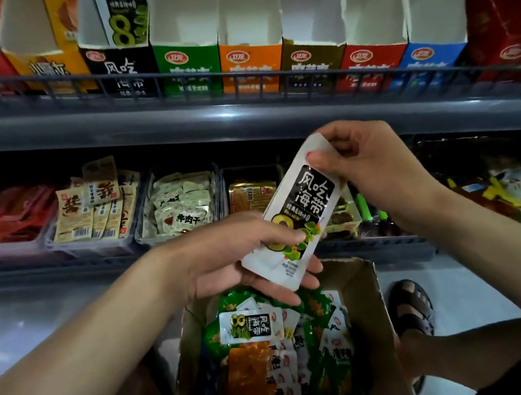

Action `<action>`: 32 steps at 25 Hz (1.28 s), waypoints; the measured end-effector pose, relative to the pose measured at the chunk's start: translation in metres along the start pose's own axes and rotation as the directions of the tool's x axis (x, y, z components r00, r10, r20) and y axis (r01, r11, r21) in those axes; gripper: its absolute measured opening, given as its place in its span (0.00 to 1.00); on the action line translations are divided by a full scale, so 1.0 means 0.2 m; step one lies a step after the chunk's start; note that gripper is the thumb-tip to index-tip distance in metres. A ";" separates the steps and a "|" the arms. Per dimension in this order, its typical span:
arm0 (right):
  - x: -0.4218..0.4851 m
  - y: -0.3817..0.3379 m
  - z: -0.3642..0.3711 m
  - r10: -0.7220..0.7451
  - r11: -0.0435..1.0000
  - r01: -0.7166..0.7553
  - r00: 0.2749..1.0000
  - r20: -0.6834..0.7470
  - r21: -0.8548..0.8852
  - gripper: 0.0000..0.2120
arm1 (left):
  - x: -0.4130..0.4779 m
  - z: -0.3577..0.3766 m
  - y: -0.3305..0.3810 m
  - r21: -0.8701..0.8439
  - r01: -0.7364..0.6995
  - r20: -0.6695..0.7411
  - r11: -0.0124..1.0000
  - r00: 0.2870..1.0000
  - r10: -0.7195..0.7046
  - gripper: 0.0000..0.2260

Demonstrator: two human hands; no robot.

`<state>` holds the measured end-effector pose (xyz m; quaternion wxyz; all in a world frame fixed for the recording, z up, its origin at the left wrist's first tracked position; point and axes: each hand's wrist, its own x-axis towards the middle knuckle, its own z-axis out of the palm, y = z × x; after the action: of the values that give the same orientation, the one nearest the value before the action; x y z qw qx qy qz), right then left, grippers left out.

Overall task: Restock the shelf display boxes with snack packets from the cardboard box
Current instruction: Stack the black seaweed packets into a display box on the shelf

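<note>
A long black-and-white seaweed snack packet (302,204) is held tilted between both hands above the cardboard box (373,309). My left hand (247,251) grips its lower end from below. My right hand (363,158) pinches its top edge. The box on the floor holds several packets: black-and-white, green and orange ones. On the upper shelf stands a row of display boxes; the black display box (122,72) holds one matching seaweed packet (123,9) upright. The green (189,67), orange (251,66), brown, red and blue boxes beside it show white insides.
A grey shelf rail (231,77) runs in front of the display boxes. The lower shelf carries clear bins (140,232) of beige and red snack packets. My sandalled feet (410,306) stand on the pale floor on either side of the cardboard box.
</note>
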<state>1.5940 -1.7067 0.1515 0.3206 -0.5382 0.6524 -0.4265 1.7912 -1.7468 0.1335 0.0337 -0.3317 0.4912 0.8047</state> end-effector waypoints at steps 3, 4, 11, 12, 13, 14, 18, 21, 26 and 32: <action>-0.01 0.02 0.03 0.107 0.994 -0.107 0.994 -0.022 0.015 0.12 | 0.05 0.00 -0.01 0.095 -0.064 -0.197 0.993 0.977 0.082 0.15; -0.03 0.03 0.05 0.154 0.987 -0.154 0.988 -0.001 0.055 0.15 | 0.06 0.01 -0.01 0.141 -0.075 -0.241 0.987 0.965 0.107 0.15; -0.09 0.01 0.14 0.153 0.970 -0.142 0.987 -0.045 0.195 0.28 | 0.10 0.05 -0.01 0.324 -0.090 -0.370 0.942 0.904 0.214 0.17; -0.10 0.01 0.14 0.159 0.962 -0.142 0.986 -0.056 0.233 0.27 | 0.11 0.06 -0.01 0.332 -0.094 -0.369 0.939 0.903 0.221 0.17; -0.10 0.00 0.15 0.159 0.956 -0.138 0.985 -0.062 0.260 0.25 | 0.11 0.06 -0.01 0.336 -0.095 -0.372 0.937 0.900 0.225 0.18; -0.11 -0.01 0.15 0.151 0.953 -0.129 0.987 -0.062 0.273 0.24 | 0.11 0.06 -0.01 0.343 -0.093 -0.379 0.935 0.897 0.228 0.18; -0.13 0.00 0.18 0.151 0.945 -0.139 0.988 -0.019 0.296 0.24 | 0.12 0.07 -0.04 0.468 -0.071 -0.393 0.881 0.876 0.279 0.16; -0.12 0.00 0.17 0.168 0.927 -0.164 0.986 0.017 0.338 0.22 | 0.12 0.07 -0.04 0.522 -0.073 -0.387 0.850 0.867 0.313 0.19; -0.11 -0.01 0.16 0.145 0.909 -0.113 0.988 -0.051 0.400 0.19 | 0.12 0.08 0.00 0.497 -0.147 -0.377 0.855 0.851 0.366 0.16; -0.09 -0.01 0.15 0.164 0.927 -0.160 0.986 0.018 0.340 0.21 | 0.11 0.06 0.00 0.417 -0.141 -0.351 0.898 0.886 0.302 0.13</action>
<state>1.6247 -1.6945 0.1401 0.4392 -0.4167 0.6130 -0.5077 1.7679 -1.7419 0.1241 -0.0996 -0.4194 0.6688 0.6058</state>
